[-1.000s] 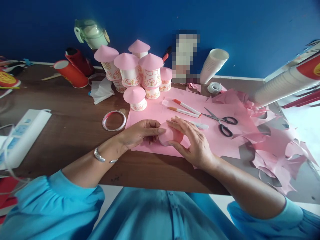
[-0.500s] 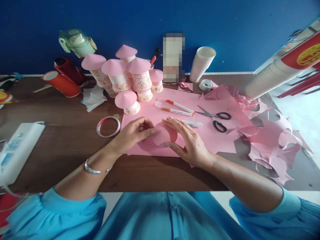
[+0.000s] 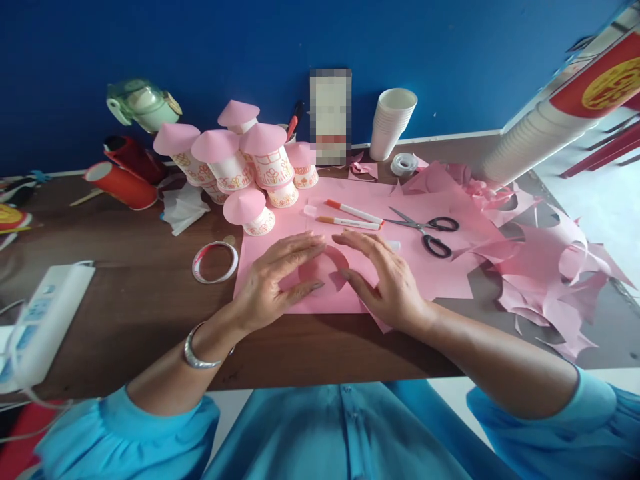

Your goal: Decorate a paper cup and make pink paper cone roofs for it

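A round pink paper piece (image 3: 330,262) with a notch at its right side sits on a larger pink paper sheet (image 3: 440,283). My left hand (image 3: 273,280), a silver bangle on its wrist, curves over the piece's left side with thumb and fingers apart. Opposite it, my right hand (image 3: 387,283) arches with fingers spread, its thumb tip by the piece's right edge; whether it touches, I cannot tell. Just beyond lie two markers (image 3: 350,222) and black-handled scissors (image 3: 425,230). A clear cap-like item (image 3: 394,245) is partly hidden behind my right fingers.
Several decorated paper cups with pink cone roofs (image 3: 245,208) stand back left. A tape ring (image 3: 215,262) lies left of the sheet, and a power strip (image 3: 47,320) further left. Pink scraps (image 3: 550,287) cover the right side; stacked white cups (image 3: 393,123) stand behind.
My left hand has opened from a pinch at the round piece's edge and spread over its left side. My right hand has lifted its fingers off the piece's top. The view has shifted slightly.
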A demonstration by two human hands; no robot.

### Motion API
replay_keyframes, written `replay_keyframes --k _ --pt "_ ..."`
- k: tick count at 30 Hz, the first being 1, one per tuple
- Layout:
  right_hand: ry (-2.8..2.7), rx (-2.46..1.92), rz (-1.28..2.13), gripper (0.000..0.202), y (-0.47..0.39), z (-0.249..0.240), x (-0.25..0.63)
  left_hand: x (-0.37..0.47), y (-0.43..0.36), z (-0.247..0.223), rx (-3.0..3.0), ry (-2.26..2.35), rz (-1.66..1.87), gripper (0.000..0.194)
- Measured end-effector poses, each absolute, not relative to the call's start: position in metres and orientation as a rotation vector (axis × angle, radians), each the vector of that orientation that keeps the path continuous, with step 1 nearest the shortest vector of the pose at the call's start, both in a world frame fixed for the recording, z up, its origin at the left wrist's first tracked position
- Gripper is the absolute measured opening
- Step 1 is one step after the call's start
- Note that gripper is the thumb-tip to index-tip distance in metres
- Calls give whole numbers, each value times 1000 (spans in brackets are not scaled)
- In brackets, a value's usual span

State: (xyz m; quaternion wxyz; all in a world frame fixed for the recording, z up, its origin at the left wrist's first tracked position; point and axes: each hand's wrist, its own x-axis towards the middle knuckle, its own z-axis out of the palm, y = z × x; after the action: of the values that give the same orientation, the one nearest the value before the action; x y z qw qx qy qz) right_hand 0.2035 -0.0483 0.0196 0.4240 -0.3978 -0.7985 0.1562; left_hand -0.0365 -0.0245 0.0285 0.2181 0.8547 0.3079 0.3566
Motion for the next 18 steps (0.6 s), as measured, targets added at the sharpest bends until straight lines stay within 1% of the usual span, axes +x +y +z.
replay_keyframes --k 6,11,18 --pt "-1883 -1243 614 51 -50 25 205 -34 -24 26 2461 859 962 49" --pt "-1823 -1298 755 51 -49 22 205 -32 -24 28 2468 859 944 44" --pt "-1754 -1322 890 50 -49 23 205 -31 -24 31 2472 850 916 43"
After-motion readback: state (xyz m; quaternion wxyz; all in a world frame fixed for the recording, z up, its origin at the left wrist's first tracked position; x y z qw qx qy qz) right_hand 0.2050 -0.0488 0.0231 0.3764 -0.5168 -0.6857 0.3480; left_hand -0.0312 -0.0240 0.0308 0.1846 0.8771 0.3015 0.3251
